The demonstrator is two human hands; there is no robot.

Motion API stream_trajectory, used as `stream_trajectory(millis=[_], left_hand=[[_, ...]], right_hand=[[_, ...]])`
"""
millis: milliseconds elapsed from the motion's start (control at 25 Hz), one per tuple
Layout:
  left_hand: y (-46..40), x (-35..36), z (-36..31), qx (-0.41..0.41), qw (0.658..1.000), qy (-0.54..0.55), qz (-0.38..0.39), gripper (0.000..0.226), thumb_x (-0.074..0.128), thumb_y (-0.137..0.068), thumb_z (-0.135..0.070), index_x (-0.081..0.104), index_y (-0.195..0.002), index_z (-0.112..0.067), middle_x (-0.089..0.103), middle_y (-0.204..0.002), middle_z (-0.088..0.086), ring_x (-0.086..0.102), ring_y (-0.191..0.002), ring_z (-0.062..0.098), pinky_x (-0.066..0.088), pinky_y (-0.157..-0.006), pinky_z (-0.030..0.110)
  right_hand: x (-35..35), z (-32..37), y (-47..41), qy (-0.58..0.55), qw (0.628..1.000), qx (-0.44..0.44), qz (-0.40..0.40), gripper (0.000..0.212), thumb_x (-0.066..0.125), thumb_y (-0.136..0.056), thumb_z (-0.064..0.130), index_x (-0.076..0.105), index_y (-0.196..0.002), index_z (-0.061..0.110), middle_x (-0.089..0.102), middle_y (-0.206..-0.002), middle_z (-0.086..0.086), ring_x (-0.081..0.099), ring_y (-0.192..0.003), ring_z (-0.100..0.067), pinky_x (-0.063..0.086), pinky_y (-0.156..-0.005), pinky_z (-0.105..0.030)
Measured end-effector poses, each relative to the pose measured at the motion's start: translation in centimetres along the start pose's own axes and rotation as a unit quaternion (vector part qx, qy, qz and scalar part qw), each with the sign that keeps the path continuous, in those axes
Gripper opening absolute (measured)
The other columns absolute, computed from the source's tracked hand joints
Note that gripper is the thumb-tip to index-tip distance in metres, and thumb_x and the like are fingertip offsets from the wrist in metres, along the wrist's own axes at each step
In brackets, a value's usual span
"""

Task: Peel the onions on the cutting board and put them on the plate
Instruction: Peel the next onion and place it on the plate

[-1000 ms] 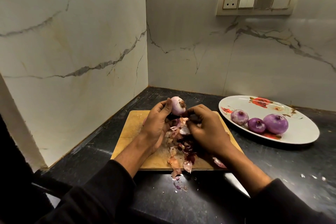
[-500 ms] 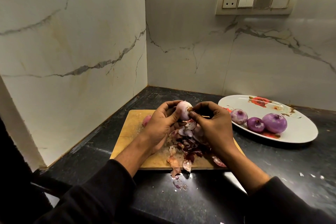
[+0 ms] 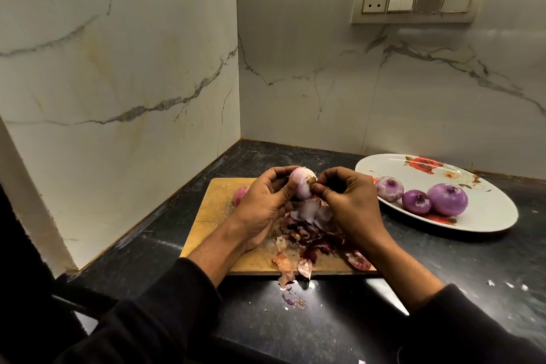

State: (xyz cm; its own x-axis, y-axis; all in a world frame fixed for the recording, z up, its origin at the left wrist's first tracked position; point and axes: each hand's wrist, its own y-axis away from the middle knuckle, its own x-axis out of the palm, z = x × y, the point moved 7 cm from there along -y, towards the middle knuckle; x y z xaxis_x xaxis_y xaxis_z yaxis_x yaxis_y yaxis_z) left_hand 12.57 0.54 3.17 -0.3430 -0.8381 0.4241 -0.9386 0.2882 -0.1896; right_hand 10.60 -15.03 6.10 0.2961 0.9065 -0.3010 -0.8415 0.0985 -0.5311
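Left hand [image 3: 263, 201] grips pale half-peeled round onion [image 3: 302, 185] above tan wooden cutting board [image 3: 215, 210]; right hand [image 3: 345, 201] pinches brown root tuft. Risk: slick onion slips, rolls off. White floral oval plate [image 3: 487, 213] at 3 o'clock.

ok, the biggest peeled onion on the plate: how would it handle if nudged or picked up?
The biggest onion looks round and smooth, so a nudge would probably roll it across the shallow plate into the two smaller onions beside it. Its peeled skin looks glossy, so likely somewhat slippery. Probably firm enough for a solid grip.
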Motion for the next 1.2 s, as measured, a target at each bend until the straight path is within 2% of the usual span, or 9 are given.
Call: stream_trajectory(millis=[160,400,560,720,840,960,1080,1200], left_hand=[[0.0,0.2,-0.2,0.003,1.0,0.005,0.015,0.027,0.055,-0.095,-0.002,0.06,-0.122,-0.005,0.074,-0.112,0.009,0.071,-0.105,0.022,0.061,-0.082,0.029],[0.1,0.2,-0.4,0.027,0.999,-0.018,0.023,0.04,0.066,-0.081,-0.013,0.06,-0.12,-0.01,0.071,-0.118,0.009,0.068,-0.112,0.024,0.06,-0.085,0.03],[0.1,0.3,-0.6,0.038,0.999,-0.004,0.015,0.04,0.065,-0.08,-0.01,0.059,-0.12,-0.009,0.072,-0.114,0.005,0.07,-0.109,0.021,0.061,-0.081,0.03],[-0.3,-0.4,-0.5,0.029,0.999,0.005,-0.035,0.029,0.058,-0.095,-0.014,0.058,-0.123,-0.008,0.073,-0.11,0.008,0.072,-0.098,0.021,0.061,-0.074,0.028],[-0.6,-1.1,-0.4,0.024,0.998,-0.008,-0.057,0.025,0.052,-0.102,-0.022,0.059,-0.123,-0.01,0.072,-0.11,0.011,0.071,-0.097,0.023,0.06,-0.079,0.033],[-0.6,-1.3,-0.6,0.026,0.997,-0.016,-0.064,0.024,0.045,-0.105,-0.025,0.063,-0.117,-0.014,0.071,-0.109,0.009,0.07,-0.094,0.02,0.06,-0.081,0.038],[-0.2,-0.7,-0.5,0.019,0.996,-0.067,-0.05,0.035,0.046,-0.098,-0.04,0.066,-0.114,-0.016,0.071,-0.11,0.008,0.067,-0.1,0.025,0.055,-0.092,0.052],[0.1,-0.1,-0.3,-0.002,0.997,-0.078,-0.018,0.046,0.046,-0.092,-0.049,0.068,-0.115,-0.017,0.073,-0.113,0.01,0.067,-0.107,0.027,0.053,-0.098,0.052]], right_hand=[[0.6,-0.6,-0.3,-0.033,0.998,0.013,0.044,0.019,0.076,-0.084,0.006,0.067,-0.078,0.022,0.068,-0.078,-0.002,0.063,-0.075,-0.016,0.052,-0.065,-0.03],[0.6,-0.1,-0.2,-0.041,0.998,0.007,0.057,0.015,0.072,-0.085,0.003,0.066,-0.08,0.016,0.066,-0.08,-0.007,0.063,-0.079,-0.027,0.055,-0.07,-0.04],[0.4,0.5,0.0,-0.034,0.999,-0.014,0.025,0.016,0.074,-0.085,0.005,0.066,-0.08,0.018,0.067,-0.079,-0.002,0.064,-0.078,-0.022,0.056,-0.068,-0.035],[0.4,0.9,0.3,-0.013,0.999,-0.041,0.005,0.025,0.073,-0.085,0.002,0.062,-0.08,0.024,0.065,-0.077,0.004,0.063,-0.075,-0.015,0.054,-0.068,-0.032],[0.5,1.0,0.5,0.006,0.999,-0.046,0.01,0.022,0.071,-0.086,0.0,0.068,-0.087,0.022,0.07,-0.083,0.005,0.069,-0.081,-0.012,0.059,-0.075,-0.037],[0.6,1.4,0.5,0.028,0.997,-0.062,0.018,0.018,0.072,-0.088,0.006,0.073,-0.099,0.021,0.073,-0.095,0.01,0.069,-0.091,-0.004,0.06,-0.083,-0.033],[0.5,1.8,0.6,0.016,0.997,-0.075,0.007,0.022,0.077,-0.084,0.016,0.07,-0.105,0.019,0.071,-0.099,0.008,0.069,-0.093,-0.006,0.06,-0.079,-0.033],[0.6,1.8,0.6,0.024,0.996,-0.086,0.002,0.022,0.079,-0.082,0.013,0.07,-0.102,0.018,0.071,-0.097,0.005,0.068,-0.091,-0.007,0.06,-0.078,-0.033]])
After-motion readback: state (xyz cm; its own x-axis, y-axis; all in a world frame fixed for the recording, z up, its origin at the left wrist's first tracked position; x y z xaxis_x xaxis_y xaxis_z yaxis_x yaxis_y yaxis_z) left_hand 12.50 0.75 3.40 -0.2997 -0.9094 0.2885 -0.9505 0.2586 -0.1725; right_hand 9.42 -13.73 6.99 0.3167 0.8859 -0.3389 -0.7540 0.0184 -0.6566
